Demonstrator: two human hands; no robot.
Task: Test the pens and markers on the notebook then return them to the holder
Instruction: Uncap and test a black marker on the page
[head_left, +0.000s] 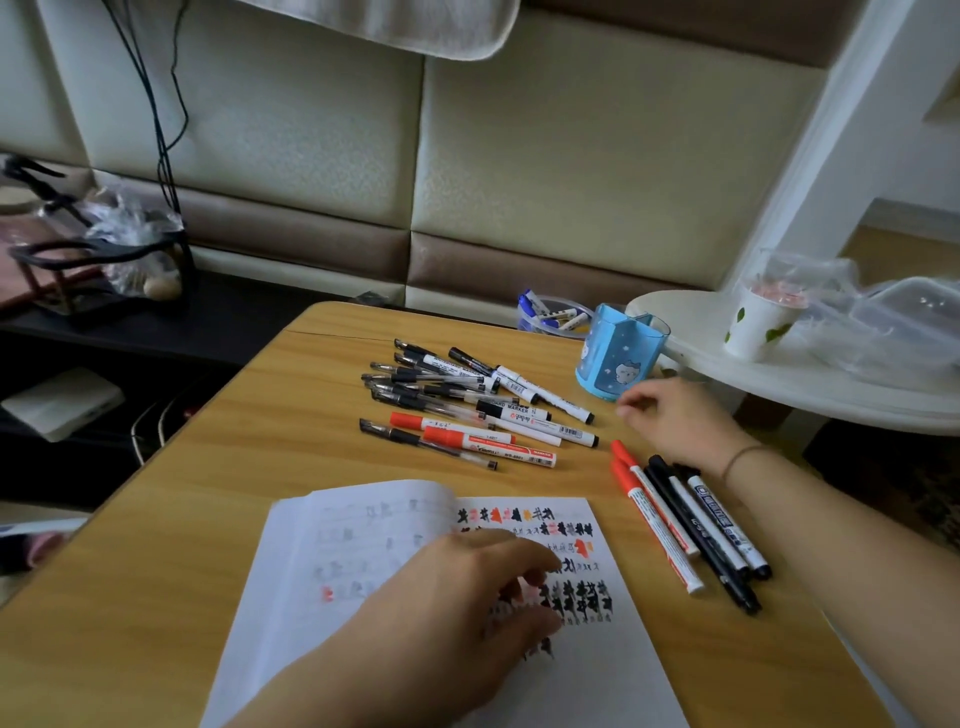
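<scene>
An open notebook (374, 530) lies at the near edge of the wooden table (218, 478), its right page covered in black and red test marks. My left hand (457, 597) rests on that page, fingers loosely curled, holding nothing. A pile of several black gel pens and white markers (467, 400) lies beyond the notebook. To the right lie two red markers (654, 525) and three black ones (711, 525). The blue pen holder (618, 358) stands at the table's far right corner. My right hand (675, 415) hovers just in front of the holder, empty, fingers relaxed.
A clear tub (550, 314) with blue-capped markers sits behind the holder. A white round side table (810, 384) to the right carries a paper cup (758, 327) and plastic containers. A padded wall runs behind; a dark shelf with a bag (104, 254) stands at left.
</scene>
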